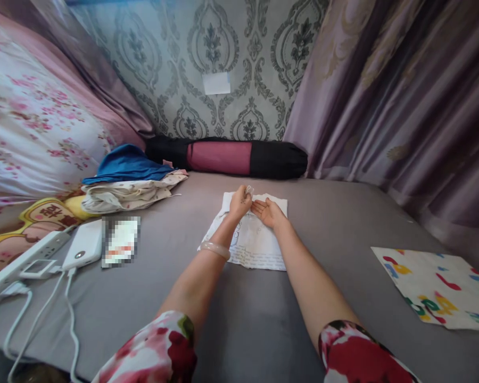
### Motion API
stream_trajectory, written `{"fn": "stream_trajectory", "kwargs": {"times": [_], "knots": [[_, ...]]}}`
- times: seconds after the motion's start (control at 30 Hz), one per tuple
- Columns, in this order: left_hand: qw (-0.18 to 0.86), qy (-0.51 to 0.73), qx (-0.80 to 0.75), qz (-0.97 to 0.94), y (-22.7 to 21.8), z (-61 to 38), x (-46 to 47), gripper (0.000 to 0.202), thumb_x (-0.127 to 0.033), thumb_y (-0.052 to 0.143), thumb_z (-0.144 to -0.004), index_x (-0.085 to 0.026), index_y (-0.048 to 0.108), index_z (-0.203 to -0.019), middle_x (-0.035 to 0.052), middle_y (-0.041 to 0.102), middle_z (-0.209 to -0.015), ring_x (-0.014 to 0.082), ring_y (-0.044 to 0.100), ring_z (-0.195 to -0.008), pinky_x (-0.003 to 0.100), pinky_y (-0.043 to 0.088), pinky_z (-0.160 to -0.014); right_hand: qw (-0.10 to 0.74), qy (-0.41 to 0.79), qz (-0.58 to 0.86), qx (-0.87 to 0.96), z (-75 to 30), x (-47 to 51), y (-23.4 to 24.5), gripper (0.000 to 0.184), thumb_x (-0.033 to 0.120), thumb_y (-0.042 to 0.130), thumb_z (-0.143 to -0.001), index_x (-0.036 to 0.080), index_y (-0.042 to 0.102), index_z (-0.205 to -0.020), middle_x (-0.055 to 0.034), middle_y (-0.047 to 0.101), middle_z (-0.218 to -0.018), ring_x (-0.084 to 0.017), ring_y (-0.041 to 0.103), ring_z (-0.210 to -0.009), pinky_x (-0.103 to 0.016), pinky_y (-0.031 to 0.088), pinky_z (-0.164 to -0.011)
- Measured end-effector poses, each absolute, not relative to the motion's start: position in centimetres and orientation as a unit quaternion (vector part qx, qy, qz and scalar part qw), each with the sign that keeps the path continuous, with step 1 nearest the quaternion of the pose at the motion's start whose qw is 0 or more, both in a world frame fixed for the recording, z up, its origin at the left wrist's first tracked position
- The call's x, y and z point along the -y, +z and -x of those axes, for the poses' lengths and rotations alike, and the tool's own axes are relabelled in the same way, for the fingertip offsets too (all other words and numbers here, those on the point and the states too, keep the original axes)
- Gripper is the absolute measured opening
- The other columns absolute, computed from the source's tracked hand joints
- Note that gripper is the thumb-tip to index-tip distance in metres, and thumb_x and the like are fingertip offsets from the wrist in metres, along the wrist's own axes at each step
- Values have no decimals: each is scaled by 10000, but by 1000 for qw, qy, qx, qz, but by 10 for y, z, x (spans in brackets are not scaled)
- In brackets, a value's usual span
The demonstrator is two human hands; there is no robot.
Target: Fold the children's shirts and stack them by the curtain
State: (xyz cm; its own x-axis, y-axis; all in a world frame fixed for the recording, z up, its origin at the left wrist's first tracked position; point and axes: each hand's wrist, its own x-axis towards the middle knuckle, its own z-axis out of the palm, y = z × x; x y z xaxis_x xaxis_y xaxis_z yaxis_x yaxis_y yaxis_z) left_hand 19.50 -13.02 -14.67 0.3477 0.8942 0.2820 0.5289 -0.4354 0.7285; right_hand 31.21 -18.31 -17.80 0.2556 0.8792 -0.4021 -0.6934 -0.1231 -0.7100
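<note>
A white printed piece [259,247], cloth or a soft bag, lies on the grey bed sheet in front of me, with rows of small text and a line drawing on it. My left hand [241,203] is closed in a fist over its upper part. A bit of white string [249,189] sticks out at the top of that fist. Beside it my right hand [266,211] is open, palm turned up, its fingers stretched toward the left hand. A pale bangle [215,249] circles my left wrist. The forearms hide part of the printed piece.
Left are a power strip [27,266], a white power bank [83,244] with cables, a blurred-out item [121,242] and folded clothes [131,181]. A black-and-pink roll bag [219,158] lies along the wall. A colourful printed sheet [439,287] is at right.
</note>
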Motion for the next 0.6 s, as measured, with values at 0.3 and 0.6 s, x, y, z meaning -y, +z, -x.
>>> {"fn": "stream_trajectory", "kwargs": {"times": [0.3,0.6], "knots": [[340,329,-448,-759,-159,-187,123,504,-471,230,-981,-165,615,-1090,127,685,-1113,252,598,-1117,362,424,-959,685,597,410,80,-310,183,-166,553,522,172,-961,165,522,-1196,-119,691,-1044,-258,651,-976,-496,495,-884],[145,220,-501,-825,-195,-160,98,402,-178,308,-943,-126,489,-1298,177,566,-1300,247,514,-1238,412,318,-1079,694,587,413,57,-308,184,-164,447,488,323,-953,159,537,-1166,-102,707,-986,-229,656,-966,-446,507,-879]]}}
